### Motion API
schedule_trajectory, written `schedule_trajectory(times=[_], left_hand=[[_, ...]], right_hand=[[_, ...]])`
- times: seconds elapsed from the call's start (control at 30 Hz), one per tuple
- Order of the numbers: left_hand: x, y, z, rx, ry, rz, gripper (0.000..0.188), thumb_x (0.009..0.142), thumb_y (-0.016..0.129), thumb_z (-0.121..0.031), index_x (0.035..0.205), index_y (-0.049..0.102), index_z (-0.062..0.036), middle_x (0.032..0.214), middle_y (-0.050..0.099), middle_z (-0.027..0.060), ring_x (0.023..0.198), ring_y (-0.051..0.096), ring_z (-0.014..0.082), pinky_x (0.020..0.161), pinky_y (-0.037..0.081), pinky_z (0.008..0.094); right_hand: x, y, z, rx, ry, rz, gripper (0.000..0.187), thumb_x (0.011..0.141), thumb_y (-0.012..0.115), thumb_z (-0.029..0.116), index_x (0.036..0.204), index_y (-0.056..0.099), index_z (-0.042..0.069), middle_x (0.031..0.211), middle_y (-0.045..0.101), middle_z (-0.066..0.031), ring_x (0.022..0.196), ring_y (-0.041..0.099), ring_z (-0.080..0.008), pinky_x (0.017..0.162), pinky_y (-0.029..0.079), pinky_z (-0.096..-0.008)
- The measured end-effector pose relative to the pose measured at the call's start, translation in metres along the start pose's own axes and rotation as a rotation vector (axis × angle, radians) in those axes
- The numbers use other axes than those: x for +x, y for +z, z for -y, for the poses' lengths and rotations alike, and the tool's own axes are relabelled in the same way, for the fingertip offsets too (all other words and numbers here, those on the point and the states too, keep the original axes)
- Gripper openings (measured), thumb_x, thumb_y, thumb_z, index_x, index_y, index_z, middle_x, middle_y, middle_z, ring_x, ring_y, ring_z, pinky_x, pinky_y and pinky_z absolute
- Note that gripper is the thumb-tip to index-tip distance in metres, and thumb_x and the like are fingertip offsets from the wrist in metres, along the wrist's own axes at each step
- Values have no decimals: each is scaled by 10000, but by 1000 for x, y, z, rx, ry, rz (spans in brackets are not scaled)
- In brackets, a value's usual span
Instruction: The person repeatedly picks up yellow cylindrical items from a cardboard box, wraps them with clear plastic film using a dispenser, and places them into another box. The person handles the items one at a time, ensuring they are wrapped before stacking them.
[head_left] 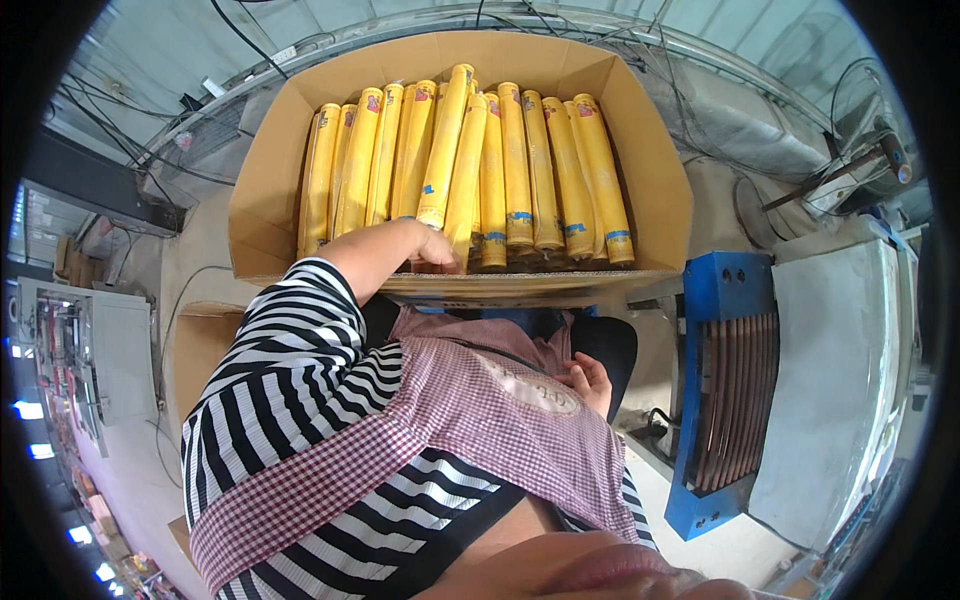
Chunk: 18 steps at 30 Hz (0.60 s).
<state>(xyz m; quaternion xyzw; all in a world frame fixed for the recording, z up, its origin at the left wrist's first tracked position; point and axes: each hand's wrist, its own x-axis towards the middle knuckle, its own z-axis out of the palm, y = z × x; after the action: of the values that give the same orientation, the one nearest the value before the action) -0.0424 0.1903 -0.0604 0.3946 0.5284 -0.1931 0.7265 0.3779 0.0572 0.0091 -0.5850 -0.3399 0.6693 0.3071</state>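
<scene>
Several long yellow tubes (365,160), with red and blue prints near their ends, lean side by side in an open cardboard box (655,190). My left hand (432,248) reaches over the box's near edge, its fingers curled at the lower end of a yellow tube (446,150) that stands higher than its neighbours. Fingertips of that hand are partly hidden among the tubes. At my lap, beside the checked apron (510,385), my right hand (590,382) rests with its fingers loosely apart and nothing in it.
A blue frame with brown ribbed slats (738,400) stands to the right, against a pale grey cabinet (835,370). Another cardboard box (205,345) sits at the left, partly behind my arm. Cables (120,150) hang along the back wall.
</scene>
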Motion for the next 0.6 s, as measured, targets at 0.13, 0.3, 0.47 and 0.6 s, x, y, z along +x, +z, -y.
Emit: schedule_trajectory(times=[0.13, 0.3, 0.47, 0.6], left_hand=[[-19, 25, -23, 238, 26, -163, 622, 914, 572, -577, 1419, 487, -223, 1413, 511, 67, 1222, 524, 260, 897, 500, 469], [44, 20, 15, 180, 202, -315, 658, 893, 674, -443, 1464, 444, -212, 1442, 499, 77, 1257, 517, 276, 1000, 448, 427], [23, 17, -45, -185, 308, -680, 561, 894, 688, -141, 1420, 492, -145, 1393, 544, 112, 1217, 554, 281, 998, 457, 394], [15, -14, -102, -705, 356, -816, 593, 872, 682, -60, 1419, 486, -177, 1337, 555, 209, 1250, 524, 284, 1093, 400, 358]], right_hand=[[4, 4, 6, -19, 35, -29, 284, 991, 536, 65, 1253, 519, -44, 1085, 646, -127, 808, 668, -169, 701, 558, -278], [14, 3, -4, -2, 9, 25, 280, 991, 532, 59, 1251, 517, -44, 1059, 650, -121, 805, 670, -166, 689, 556, -271], [14, 7, 0, 40, 23, 38, 291, 990, 537, 72, 1256, 510, -44, 1066, 645, -126, 805, 674, -167, 675, 553, -263], [10, 3, -6, 10, 0, 55, 297, 991, 541, 86, 1255, 508, -46, 1079, 639, -130, 805, 672, -168, 673, 551, -263]])
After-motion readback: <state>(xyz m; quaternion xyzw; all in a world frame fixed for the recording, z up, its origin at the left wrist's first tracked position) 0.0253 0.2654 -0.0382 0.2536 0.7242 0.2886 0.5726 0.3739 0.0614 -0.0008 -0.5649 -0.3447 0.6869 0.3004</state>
